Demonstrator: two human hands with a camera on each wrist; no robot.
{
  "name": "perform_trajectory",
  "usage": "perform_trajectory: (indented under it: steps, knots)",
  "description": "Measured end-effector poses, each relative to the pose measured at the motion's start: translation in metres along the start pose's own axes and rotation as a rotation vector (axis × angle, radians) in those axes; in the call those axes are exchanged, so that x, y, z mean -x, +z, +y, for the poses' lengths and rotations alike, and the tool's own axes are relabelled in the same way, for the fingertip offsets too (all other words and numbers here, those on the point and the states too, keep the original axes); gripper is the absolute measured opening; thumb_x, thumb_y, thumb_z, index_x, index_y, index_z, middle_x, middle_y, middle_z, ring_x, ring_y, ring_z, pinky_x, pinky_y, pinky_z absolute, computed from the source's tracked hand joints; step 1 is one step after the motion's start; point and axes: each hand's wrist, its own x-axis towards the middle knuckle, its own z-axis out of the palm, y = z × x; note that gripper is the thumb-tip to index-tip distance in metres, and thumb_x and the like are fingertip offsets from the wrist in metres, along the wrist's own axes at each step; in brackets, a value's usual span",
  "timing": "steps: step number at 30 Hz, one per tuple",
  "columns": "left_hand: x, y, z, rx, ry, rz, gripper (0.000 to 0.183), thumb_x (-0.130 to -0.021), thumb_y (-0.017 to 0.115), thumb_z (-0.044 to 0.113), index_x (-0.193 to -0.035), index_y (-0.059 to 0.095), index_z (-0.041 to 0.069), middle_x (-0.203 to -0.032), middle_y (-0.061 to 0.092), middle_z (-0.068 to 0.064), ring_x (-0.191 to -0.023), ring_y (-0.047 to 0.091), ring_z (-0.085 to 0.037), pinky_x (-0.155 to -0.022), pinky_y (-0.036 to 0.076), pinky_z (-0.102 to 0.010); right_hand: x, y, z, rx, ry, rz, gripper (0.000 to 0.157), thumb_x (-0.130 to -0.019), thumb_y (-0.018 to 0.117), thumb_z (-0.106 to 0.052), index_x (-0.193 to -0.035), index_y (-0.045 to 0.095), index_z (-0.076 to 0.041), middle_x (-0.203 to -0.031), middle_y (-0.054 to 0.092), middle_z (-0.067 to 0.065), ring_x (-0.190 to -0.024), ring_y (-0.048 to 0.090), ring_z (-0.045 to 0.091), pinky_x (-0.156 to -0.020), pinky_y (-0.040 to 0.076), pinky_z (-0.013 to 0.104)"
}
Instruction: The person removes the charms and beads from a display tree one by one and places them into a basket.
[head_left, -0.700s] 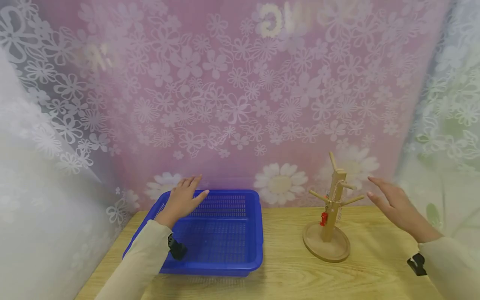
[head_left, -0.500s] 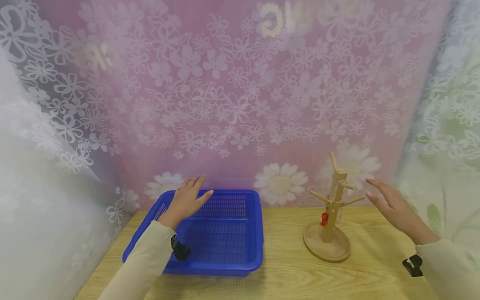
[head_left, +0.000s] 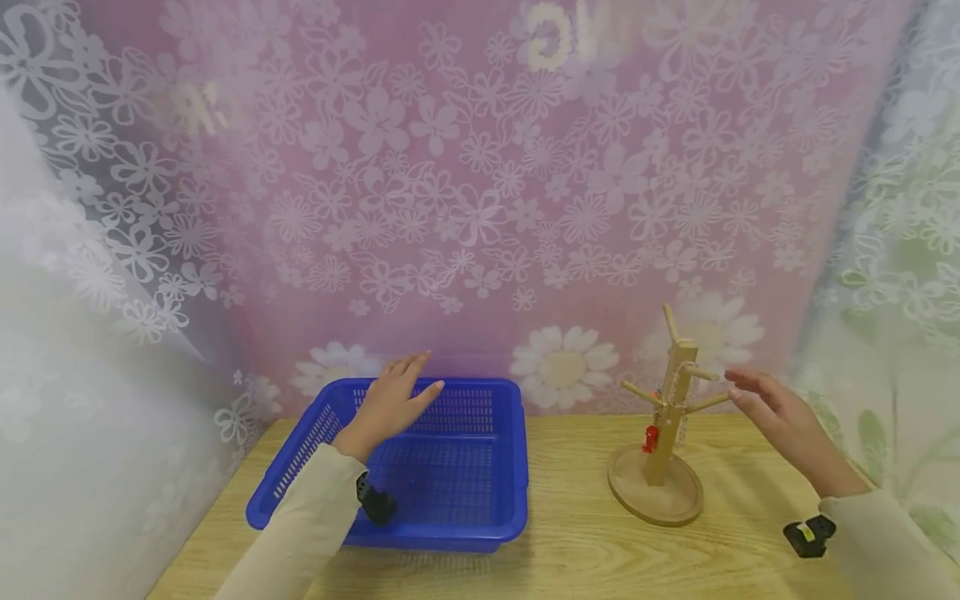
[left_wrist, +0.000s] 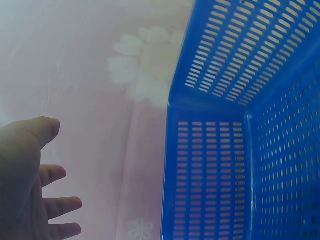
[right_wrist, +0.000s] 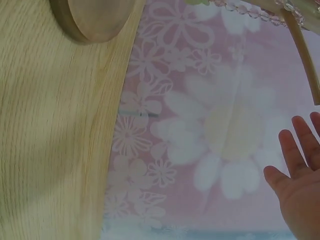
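My left hand (head_left: 390, 407) hovers over the blue plastic basket (head_left: 517, 467), fingers extended and holding nothing. In the left wrist view its spread fingers show beside the basket's slotted wall (left_wrist: 210, 170). My right hand (head_left: 787, 429) is just right of a wooden peg stand (head_left: 664, 433), its fingertips close to the end of one peg (right_wrist: 304, 55); nothing is in it. From the stand hang a beaded string (head_left: 683, 425) of pale pink beads and a small red pendant (head_left: 650, 438).
Both the basket and the stand's round base (head_left: 622, 492) rest on a wood-grain table (head_left: 570, 533). A pink flowered curtain (head_left: 465, 167) rises right behind them, with pale sheets (head_left: 90, 375) on either side.
My left hand has moved to the right above the basket. My right hand has come leftward and slightly down, nearer to the stand's pegs.
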Motion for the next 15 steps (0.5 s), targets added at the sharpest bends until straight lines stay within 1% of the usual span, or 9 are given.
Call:
perform_trajectory:
  steps: [1,2,3,4,7,11,15]
  knots:
    - [0.0,0.001,0.0,0.005,0.002,0.0,0.065,-0.097,0.044,0.045,-0.15,0.026,0.011,-0.151,0.031,-0.02,-0.139,0.024,-0.043,-0.104,0.023,-0.068,0.0,0.001,0.001,-0.001,-0.006,0.004,0.043,-0.1,0.045,-0.023,-0.141,0.041,-0.009,-0.121,0.042,-0.029,-0.106,0.034,-0.021,-0.08,0.042,0.022]
    - [0.0,0.002,0.001,0.013,0.001,0.0,0.065,-0.097,0.044,0.045,-0.149,0.027,0.011,-0.151,0.031,-0.02,-0.139,0.024,-0.043,-0.104,0.023,-0.067,0.0,0.002,0.001,-0.007,-0.01,0.004,0.043,-0.1,0.046,-0.023,-0.141,0.041,-0.009,-0.119,0.04,-0.033,-0.105,0.034,-0.022,-0.077,0.04,0.015]
    - [0.0,0.003,0.002,0.019,0.003,0.001,0.065,-0.097,0.044,0.045,-0.149,0.027,0.011,-0.15,0.031,-0.02,-0.139,0.024,-0.043,-0.104,0.023,-0.067,0.0,0.002,0.001,-0.014,-0.013,0.005,0.043,-0.1,0.047,-0.022,-0.14,0.042,-0.008,-0.118,0.04,-0.034,-0.104,0.034,-0.023,-0.074,0.038,0.01]
    - [-0.001,0.004,0.003,0.026,0.004,0.001,0.065,-0.097,0.044,0.045,-0.149,0.027,0.01,-0.15,0.031,-0.019,-0.139,0.024,-0.043,-0.105,0.023,-0.066,0.0,0.003,0.001,-0.018,-0.014,0.005,0.043,-0.1,0.047,-0.021,-0.14,0.042,-0.007,-0.117,0.04,-0.034,-0.104,0.035,-0.023,-0.074,0.037,0.008]
    - [-0.001,0.006,0.007,0.046,0.013,-0.003,0.064,-0.098,0.044,0.044,-0.149,0.027,0.01,-0.15,0.032,-0.019,-0.139,0.024,-0.042,-0.106,0.023,-0.065,0.0,0.005,0.0,-0.027,-0.009,0.008,0.044,-0.099,0.049,-0.022,-0.138,0.042,-0.003,-0.116,0.041,-0.033,-0.101,0.038,-0.022,-0.073,0.039,0.008]
    - [0.0,0.006,0.014,0.076,0.019,-0.006,0.063,-0.097,0.045,0.044,-0.149,0.027,0.012,-0.15,0.033,-0.018,-0.139,0.025,-0.041,-0.107,0.022,-0.064,0.001,0.007,-0.001,-0.028,0.004,0.031,0.044,-0.099,0.05,-0.024,-0.135,0.045,0.001,-0.113,0.043,-0.034,-0.095,0.042,-0.021,-0.072,0.04,0.008]
    - [-0.001,0.007,0.022,0.113,0.025,-0.007,0.063,-0.097,0.046,0.043,-0.149,0.028,0.012,-0.15,0.034,-0.017,-0.14,0.025,-0.039,-0.109,0.022,-0.061,0.0,0.009,-0.002,-0.02,0.032,0.046,0.042,-0.098,0.05,-0.025,-0.132,0.047,0.0,-0.108,0.046,-0.034,-0.092,0.043,-0.021,-0.07,0.04,0.009]
